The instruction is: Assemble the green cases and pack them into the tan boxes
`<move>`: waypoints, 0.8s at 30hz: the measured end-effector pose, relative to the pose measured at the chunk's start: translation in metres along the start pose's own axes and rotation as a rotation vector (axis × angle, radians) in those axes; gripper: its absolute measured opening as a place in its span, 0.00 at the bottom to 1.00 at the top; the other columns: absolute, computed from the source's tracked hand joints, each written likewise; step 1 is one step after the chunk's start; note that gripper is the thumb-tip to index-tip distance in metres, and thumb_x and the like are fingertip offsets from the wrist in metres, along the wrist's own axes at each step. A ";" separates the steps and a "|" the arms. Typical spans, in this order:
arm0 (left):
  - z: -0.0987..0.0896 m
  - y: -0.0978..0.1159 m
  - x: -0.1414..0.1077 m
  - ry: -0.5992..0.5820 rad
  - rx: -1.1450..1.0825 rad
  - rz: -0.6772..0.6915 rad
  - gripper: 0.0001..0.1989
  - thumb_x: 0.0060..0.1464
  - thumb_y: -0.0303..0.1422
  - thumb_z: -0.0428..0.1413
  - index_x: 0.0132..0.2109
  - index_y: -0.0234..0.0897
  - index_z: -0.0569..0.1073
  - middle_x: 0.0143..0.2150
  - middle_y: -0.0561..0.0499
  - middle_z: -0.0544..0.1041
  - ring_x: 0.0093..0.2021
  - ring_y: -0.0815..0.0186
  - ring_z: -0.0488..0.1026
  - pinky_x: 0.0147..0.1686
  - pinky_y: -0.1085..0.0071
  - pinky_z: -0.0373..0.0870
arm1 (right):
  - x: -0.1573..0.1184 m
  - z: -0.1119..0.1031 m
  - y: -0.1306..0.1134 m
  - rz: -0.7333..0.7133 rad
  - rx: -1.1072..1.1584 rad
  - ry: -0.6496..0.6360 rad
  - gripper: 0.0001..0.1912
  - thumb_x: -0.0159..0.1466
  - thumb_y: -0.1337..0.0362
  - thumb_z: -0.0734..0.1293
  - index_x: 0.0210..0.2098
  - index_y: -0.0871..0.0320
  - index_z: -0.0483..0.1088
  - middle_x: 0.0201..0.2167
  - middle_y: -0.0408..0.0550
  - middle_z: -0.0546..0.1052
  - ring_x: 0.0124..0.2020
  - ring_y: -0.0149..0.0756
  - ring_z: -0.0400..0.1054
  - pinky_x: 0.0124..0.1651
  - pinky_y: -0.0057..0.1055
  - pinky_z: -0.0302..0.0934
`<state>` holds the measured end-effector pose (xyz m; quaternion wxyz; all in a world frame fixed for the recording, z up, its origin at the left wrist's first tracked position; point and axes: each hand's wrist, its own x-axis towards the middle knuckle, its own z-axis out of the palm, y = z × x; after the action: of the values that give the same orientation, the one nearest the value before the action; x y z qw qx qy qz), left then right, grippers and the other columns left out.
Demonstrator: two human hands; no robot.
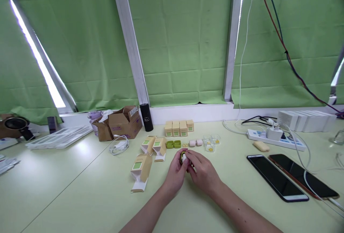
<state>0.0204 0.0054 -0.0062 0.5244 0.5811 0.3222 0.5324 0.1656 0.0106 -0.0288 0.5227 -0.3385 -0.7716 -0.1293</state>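
Note:
Close together over the table, both my hands are closed on one small round green-and-white piece (184, 157). My left hand (173, 177) cups it from the left, and the fingers of my right hand (204, 173) pinch it from the right; they cover much of it, so its exact kind is unclear. Just beyond lie two small green open cases (173, 144), tiny yellowish pieces (185, 145), two pale pink rolls (195, 142) and clear round containers with yellow marks (209, 147). Three opened kraft boxes (142, 165) with green labels lie to the left.
Several closed kraft boxes (176, 128) stand behind. Farther back are a black cylinder (146, 117) and a cardboard box (125, 122). On the right lie two phones (276, 177), a beige oval object (261, 146), a power strip (291, 144) with cables, and white boxes (306, 121).

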 end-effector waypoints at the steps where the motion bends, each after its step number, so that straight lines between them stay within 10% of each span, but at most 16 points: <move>1: 0.000 0.000 0.000 0.003 -0.002 -0.001 0.27 0.60 0.49 0.62 0.60 0.40 0.72 0.58 0.41 0.76 0.54 0.55 0.74 0.54 0.61 0.73 | 0.000 0.000 0.000 0.000 -0.003 0.001 0.23 0.67 0.76 0.62 0.60 0.59 0.70 0.52 0.60 0.81 0.52 0.46 0.78 0.52 0.44 0.79; 12: 0.001 -0.001 0.000 0.021 0.014 0.016 0.27 0.60 0.50 0.61 0.60 0.40 0.72 0.57 0.41 0.77 0.52 0.55 0.76 0.55 0.59 0.73 | 0.002 -0.001 -0.001 0.033 0.042 -0.033 0.25 0.67 0.76 0.62 0.61 0.56 0.67 0.52 0.58 0.80 0.53 0.47 0.77 0.51 0.45 0.78; 24: -0.008 -0.010 0.007 0.046 0.037 -0.010 0.36 0.58 0.56 0.61 0.63 0.34 0.69 0.39 0.47 0.76 0.31 0.67 0.70 0.32 0.70 0.69 | 0.002 -0.004 -0.001 0.253 0.246 -0.074 0.25 0.68 0.71 0.63 0.63 0.56 0.62 0.47 0.54 0.79 0.37 0.40 0.75 0.42 0.39 0.77</move>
<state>0.0163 0.0160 -0.0143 0.5089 0.5767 0.3467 0.5368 0.1672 0.0082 -0.0255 0.5438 -0.3708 -0.7515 0.0455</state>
